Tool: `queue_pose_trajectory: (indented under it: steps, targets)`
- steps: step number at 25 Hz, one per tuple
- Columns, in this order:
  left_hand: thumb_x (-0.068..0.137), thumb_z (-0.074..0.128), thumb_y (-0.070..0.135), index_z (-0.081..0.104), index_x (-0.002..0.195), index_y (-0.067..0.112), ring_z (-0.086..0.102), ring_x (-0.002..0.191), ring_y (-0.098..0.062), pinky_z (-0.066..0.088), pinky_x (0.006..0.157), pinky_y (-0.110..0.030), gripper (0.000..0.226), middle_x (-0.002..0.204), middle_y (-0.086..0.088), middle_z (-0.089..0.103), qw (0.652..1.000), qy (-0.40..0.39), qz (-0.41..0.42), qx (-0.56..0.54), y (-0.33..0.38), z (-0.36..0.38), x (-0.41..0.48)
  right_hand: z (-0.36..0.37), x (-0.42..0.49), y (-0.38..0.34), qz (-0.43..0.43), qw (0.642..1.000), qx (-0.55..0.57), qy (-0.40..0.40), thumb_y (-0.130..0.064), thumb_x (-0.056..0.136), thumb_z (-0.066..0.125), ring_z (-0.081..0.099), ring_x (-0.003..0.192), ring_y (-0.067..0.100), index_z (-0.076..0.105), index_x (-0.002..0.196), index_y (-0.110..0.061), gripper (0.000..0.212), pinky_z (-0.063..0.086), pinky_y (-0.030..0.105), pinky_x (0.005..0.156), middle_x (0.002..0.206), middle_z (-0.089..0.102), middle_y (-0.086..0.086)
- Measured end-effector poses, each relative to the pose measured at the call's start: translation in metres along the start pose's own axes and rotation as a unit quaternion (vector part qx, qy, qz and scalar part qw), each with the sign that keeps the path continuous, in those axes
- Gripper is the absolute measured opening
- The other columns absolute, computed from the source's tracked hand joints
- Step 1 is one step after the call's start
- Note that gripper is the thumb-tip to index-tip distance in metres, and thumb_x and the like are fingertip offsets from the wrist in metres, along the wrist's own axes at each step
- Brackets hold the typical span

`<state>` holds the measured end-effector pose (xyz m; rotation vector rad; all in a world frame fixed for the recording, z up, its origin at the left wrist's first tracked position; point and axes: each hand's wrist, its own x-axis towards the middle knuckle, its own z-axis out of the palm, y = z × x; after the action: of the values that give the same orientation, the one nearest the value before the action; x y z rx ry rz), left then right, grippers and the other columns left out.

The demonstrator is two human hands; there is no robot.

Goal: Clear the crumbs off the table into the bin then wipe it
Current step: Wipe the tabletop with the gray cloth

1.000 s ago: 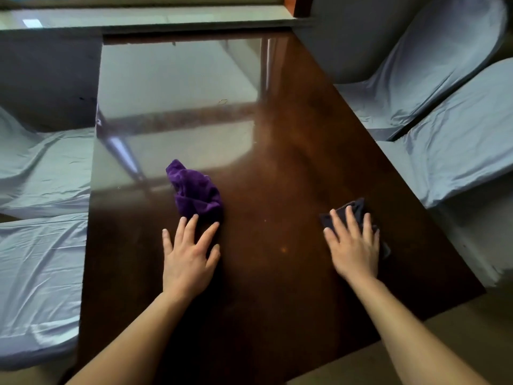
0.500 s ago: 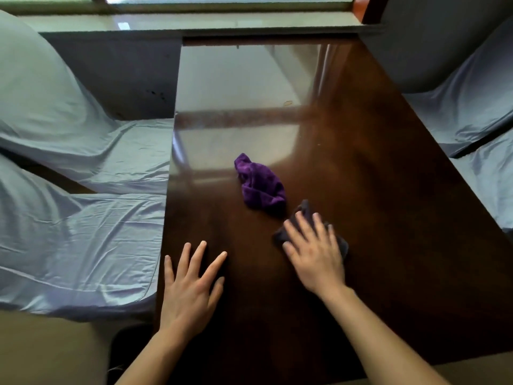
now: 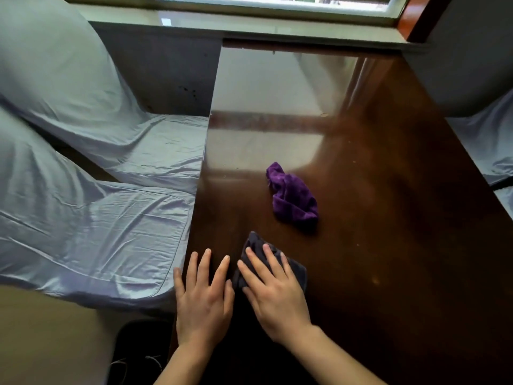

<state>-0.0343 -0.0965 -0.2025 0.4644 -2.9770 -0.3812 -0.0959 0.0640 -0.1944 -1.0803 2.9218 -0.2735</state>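
The glossy dark wooden table (image 3: pixel 388 207) fills the middle and right of the view. My right hand (image 3: pixel 273 294) lies flat on a dark cloth (image 3: pixel 256 241), pressing it onto the table near the left edge. My left hand (image 3: pixel 204 297) rests flat on the table right beside it, fingers spread, holding nothing. A crumpled purple cloth (image 3: pixel 293 197) sits loose further in. A few pale crumbs (image 3: pixel 375 280) speckle the wood to the right. A dark bin (image 3: pixel 138 354) shows on the floor below the table's left edge.
Chairs draped in pale blue covers (image 3: pixel 97 218) stand tight against the table's left side, and another covered chair (image 3: pixel 488 145) is on the right. A window sill (image 3: pixel 277 29) runs along the table's far end.
My right hand has slid the dark cloth leftwards across the table until it lies beside my left hand. My left hand has stayed flat by the left edge. The view has turned left.
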Motion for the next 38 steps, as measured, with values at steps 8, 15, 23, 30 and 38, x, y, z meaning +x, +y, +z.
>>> queue_pose_trajectory:
  steps: [8, 15, 23, 30, 38]
  targets:
    - [0.083, 0.047, 0.036, 0.061, 0.129, 0.013, 0.043, 0.135, -0.039, 0.028, 0.110, -0.058, 0.053, 0.141, -0.021, 0.052, 0.999, 0.040, -0.004, -0.023, 0.000, 0.001, 0.000, 0.013, 0.168, 0.003, -0.010, 0.998, 0.036, -0.058, -0.046, 0.102, 0.032, 0.006, 0.156, 0.033, 0.032, 0.153, -0.033, 0.053, 0.002, 0.053, 0.125, 0.167, 0.022, -0.002]
    - [0.080, 0.051, 0.034, 0.066, 0.121, 0.012, 0.045, 0.133, -0.039, 0.035, 0.107, -0.061, 0.050, 0.137, -0.020, 0.055, 0.993, 0.087, -0.007, -0.075, -0.004, 0.003, 0.005, 0.011, 0.288, 0.022, 0.120, 0.991, 0.046, -0.037, -0.050, 0.103, 0.027, 0.001, 0.156, 0.033, 0.029, 0.152, -0.039, 0.050, -0.001, 0.056, 0.124, 0.169, 0.014, -0.003]
    - [0.082, 0.043, 0.039, 0.065, 0.124, 0.013, 0.045, 0.133, -0.040, 0.033, 0.108, -0.062, 0.054, 0.139, -0.021, 0.054, 0.993, 0.027, -0.042, -0.110, 0.005, -0.020, 0.008, 0.012, 0.196, 0.012, 0.091, 0.994, 0.040, -0.040, -0.050, 0.103, 0.023, 0.002, 0.157, 0.030, 0.025, 0.154, -0.037, 0.053, 0.000, 0.053, 0.125, 0.168, 0.017, -0.006]
    - [0.081, 0.042, 0.037, 0.063, 0.126, 0.011, 0.043, 0.133, -0.045, 0.023, 0.109, -0.046, 0.056, 0.140, -0.028, 0.050, 0.997, 0.011, -0.012, -0.073, 0.004, -0.017, 0.003, 0.012, 0.188, -0.013, 0.196, 0.979, 0.052, -0.020, -0.045, 0.104, 0.031, -0.005, 0.156, 0.034, 0.019, 0.157, -0.030, 0.057, -0.004, 0.060, 0.123, 0.170, 0.008, -0.001]
    - [0.082, 0.046, 0.040, 0.060, 0.131, 0.022, 0.041, 0.136, -0.042, 0.028, 0.112, -0.046, 0.054, 0.141, -0.024, 0.050, 0.998, -0.010, -0.027, -0.049, 0.008, -0.018, 0.005, -0.016, 0.182, 0.002, 0.154, 0.974, 0.151, -0.074, -0.042, 0.103, 0.038, -0.007, 0.156, 0.032, 0.020, 0.157, -0.027, 0.059, -0.003, 0.055, 0.123, 0.170, 0.005, -0.006]
